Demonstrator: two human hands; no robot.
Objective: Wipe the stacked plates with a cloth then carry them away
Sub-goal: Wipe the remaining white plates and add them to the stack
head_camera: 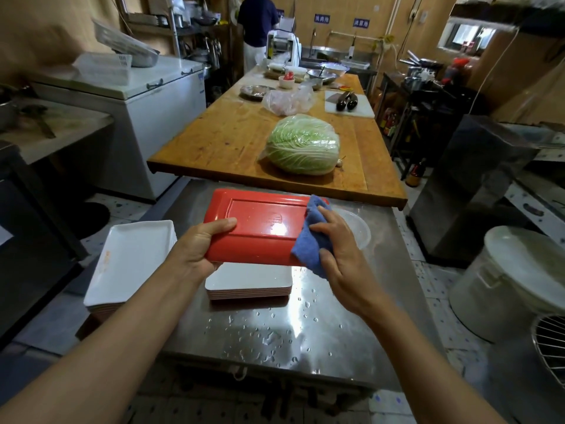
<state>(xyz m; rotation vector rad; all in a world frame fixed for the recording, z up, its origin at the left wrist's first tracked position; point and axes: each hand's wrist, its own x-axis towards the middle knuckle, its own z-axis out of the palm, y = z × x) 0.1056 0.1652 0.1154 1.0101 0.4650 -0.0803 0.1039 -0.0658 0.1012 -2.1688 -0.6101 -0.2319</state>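
A rectangular plate [256,223] with its red underside up is held above the steel table [336,316]. My left hand [200,249] grips its left edge, thumb on top. My right hand [333,240] holds a blue cloth [312,237] against the plate's right end. Beneath the plate, a stack of plates [249,283], white side up, sits on the table. A second stack of white rectangular plates [131,261] stands at the left, beside the table's edge.
Water drops lie on the steel table's near half. A clear bowl [359,228] sits behind my right hand. A wooden table [232,139] beyond carries a wrapped cabbage [302,145], bags and bowls. A white bucket [516,280] stands at the right, and a person [256,29] at the far end.
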